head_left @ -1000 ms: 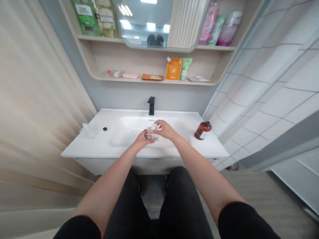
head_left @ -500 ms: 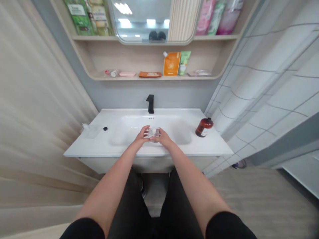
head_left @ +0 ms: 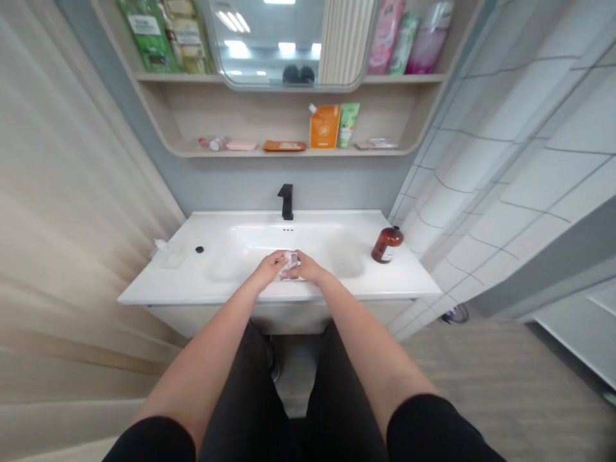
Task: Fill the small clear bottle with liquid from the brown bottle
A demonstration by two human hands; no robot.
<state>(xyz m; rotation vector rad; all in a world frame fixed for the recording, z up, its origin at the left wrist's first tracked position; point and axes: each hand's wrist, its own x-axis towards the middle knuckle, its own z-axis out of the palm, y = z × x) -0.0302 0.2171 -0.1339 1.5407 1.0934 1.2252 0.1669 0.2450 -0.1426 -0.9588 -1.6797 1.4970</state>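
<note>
Over the front of the white sink basin (head_left: 240, 250), both hands meet around a small clear container (head_left: 290, 273) with whitish and pinkish parts. My right hand (head_left: 308, 268) is closed on its right side, thumb in front. At the left and upper edge, the fingers of my left hand (head_left: 268, 268) are bent in and pressed to the container. What exactly it is, and whether it has a lid, is too small to tell. Behind the hands stands the black faucet (head_left: 286, 202).
On the right of the counter stands a brown bottle (head_left: 387, 245). A small black round piece (head_left: 199, 249) and a clear, crumpled plastic pack (head_left: 167, 253) lie at left. The shelf above holds an orange pouch (head_left: 324, 127), a green tube (head_left: 348, 125) and a flat orange pack (head_left: 283, 146).
My left fingers have drawn in over the top of the clear container, and the hands are closer together. The container looks turned or tilted. The view has shifted slightly.
</note>
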